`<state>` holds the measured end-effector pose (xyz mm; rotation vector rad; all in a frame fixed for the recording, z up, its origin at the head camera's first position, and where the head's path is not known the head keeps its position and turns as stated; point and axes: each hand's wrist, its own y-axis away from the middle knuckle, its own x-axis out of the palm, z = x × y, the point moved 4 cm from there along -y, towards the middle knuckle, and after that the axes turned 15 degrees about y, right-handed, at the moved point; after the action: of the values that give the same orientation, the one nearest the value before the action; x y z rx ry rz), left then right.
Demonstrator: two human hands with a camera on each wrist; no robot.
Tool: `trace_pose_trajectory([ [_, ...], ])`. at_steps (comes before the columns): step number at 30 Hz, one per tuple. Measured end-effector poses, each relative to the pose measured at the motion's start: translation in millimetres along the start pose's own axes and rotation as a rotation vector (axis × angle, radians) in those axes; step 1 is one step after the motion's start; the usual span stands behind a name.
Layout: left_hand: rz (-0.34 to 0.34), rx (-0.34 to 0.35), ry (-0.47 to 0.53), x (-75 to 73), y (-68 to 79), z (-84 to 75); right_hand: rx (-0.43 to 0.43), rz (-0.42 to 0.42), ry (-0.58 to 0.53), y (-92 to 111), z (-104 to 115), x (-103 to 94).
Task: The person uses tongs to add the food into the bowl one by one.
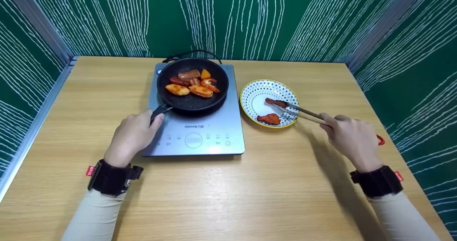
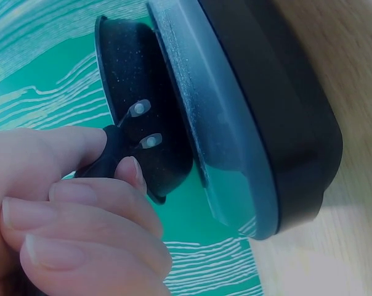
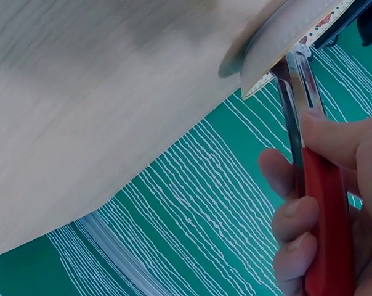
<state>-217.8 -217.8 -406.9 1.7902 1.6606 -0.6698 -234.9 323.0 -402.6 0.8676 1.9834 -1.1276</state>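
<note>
My left hand (image 1: pixel 134 134) grips the black handle (image 2: pixel 103 154) of a frying pan (image 1: pixel 192 103), which sits on an induction cooktop (image 1: pixel 194 148). Several pieces of food lie in the pan, among them two browned chicken wings (image 1: pixel 201 91), a flat piece of meat (image 1: pixel 189 74) and a shrimp (image 1: pixel 210 85). With my right hand (image 1: pixel 351 137) I hold red-handled metal tongs (image 3: pixel 327 222). Their tips are at a brown strip of meat (image 1: pixel 275 102) over the dotted plate (image 1: pixel 251 107); whether it touches the plate I cannot tell. A reddish piece of meat (image 1: pixel 269 119) lies on the plate nearer me.
Beneath everything is a wooden table (image 1: pixel 221 198), and the plate stands just right of the cooktop. A black cord (image 1: pixel 196 51) runs behind the pan. Green walls (image 1: pixel 246 23) with white lines enclose the back and sides.
</note>
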Motion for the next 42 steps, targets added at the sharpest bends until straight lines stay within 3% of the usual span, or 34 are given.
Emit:
trace_pose_trajectory([
  [9, 0.003, 0.000, -0.003, -0.6, -0.1, -0.3, -0.002, -0.099, -0.001, -2.9, 4.3, -3.4],
  [16, -0.008, 0.015, -0.022, -1.8, 0.3, -0.6, -0.031, -0.197, -0.016, -18.3, 21.3, -26.5],
  [28, 0.007, 0.003, -0.013, -1.0, 1.1, -1.3, -0.092, -0.280, -0.164, -71.5, 86.2, -70.6],
  [42, 0.006, 0.005, -0.007, -1.5, 1.1, -2.5, -0.232, -0.238, -0.040, -118.1, 168.3, -82.4],
])
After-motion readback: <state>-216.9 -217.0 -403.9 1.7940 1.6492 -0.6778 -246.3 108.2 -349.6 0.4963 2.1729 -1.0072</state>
